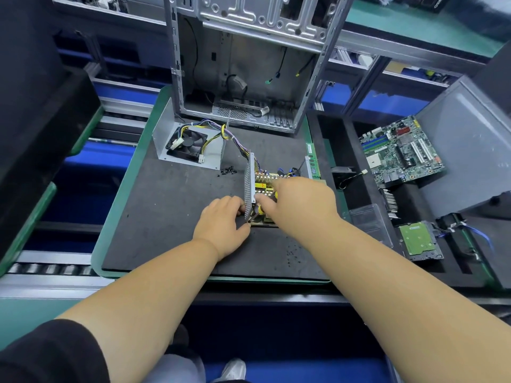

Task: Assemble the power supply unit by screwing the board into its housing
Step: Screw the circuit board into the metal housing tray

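On the dark mat (166, 217), the left hand (224, 228) grips the perforated housing (249, 186) wall, the board (266, 183) sits inside it, and the right hand (301, 203) curls round a yellow-and-black screwdriver (260, 207).

Workstation, factory line. Dark foam mat (171, 217) on a green tray (121, 200), set on a roller conveyor (47, 269) with aluminium rails. Behind the mat: 1 open metal PC case (249, 64), upright. Right: black foam tray (359, 244) bearing 1 motherboard (401, 153) and 1 hard drive (419, 240); grey panel (467, 150) beyond it. Left: black bin (36, 106). Rear: green-topped bench (414, 23) on aluminium framing, blue surfaces beneath. Light even, overhead.
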Demonstrator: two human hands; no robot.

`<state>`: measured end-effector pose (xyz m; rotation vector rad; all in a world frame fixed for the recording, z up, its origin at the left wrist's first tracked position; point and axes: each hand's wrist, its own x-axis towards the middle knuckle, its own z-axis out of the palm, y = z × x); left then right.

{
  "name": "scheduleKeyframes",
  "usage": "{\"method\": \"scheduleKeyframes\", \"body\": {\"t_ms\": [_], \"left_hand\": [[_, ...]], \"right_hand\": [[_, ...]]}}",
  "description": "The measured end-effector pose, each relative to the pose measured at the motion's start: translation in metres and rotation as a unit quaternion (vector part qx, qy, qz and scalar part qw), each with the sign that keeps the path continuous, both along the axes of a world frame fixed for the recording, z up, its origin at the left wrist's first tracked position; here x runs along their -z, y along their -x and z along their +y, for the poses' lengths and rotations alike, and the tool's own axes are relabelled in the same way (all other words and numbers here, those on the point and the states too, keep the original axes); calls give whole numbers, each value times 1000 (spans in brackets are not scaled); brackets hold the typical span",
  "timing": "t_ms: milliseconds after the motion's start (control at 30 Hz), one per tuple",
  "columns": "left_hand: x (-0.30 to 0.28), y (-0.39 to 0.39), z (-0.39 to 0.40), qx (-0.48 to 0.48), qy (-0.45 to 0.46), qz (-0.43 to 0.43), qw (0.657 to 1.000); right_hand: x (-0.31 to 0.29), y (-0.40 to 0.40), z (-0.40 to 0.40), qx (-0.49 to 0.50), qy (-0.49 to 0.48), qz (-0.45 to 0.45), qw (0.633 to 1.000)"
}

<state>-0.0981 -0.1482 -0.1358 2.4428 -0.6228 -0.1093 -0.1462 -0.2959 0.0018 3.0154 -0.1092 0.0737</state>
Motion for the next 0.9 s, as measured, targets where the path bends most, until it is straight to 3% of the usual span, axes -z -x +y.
{"method": "scheduleKeyframes", "body": {"t_ms": [167, 333, 500, 600, 700, 900], "left_hand": [[1, -1, 0, 1, 7, -5, 1000], [2, -1, 0, 5, 11, -7, 1000], [2, -1, 0, 3, 10, -5, 1000], [3, -1, 0, 3, 11, -8, 1000], [3, -2, 0, 1, 7, -9, 1000], [4, -2, 0, 1, 12, -9, 1000]], "right_hand": [[-15, 1, -12, -80, -231, 81, 966], [-10, 1, -17, -134, -154, 55, 977], [-4, -5, -12, -103, 7, 34, 994], [-5, -8, -10, -50, 54, 25, 997], [-6, -9, -8, -29, 42, 35, 998], [-20, -8, -14, -76, -110, 103, 986]]}}
